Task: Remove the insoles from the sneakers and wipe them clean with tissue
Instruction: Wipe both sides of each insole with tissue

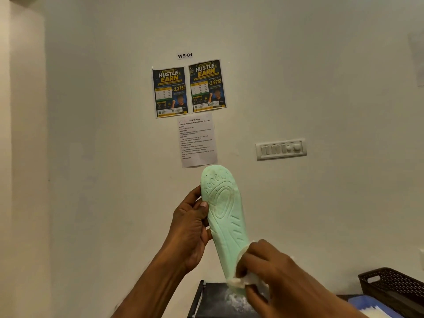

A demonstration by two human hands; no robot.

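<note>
Holding insole upright, left hand pinching its edge | right hand gripping tissue at heel

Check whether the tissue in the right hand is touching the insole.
Touching. Head view shows the right hand pinching the tissue against the heel end of the insole.

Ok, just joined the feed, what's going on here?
A person holds a pale green insole upright in front of the wall, patterned face toward the camera. The left hand grips its edge near the toe end; the right hand pinches a white tissue against the heel end, apparently wiping it.
</note>
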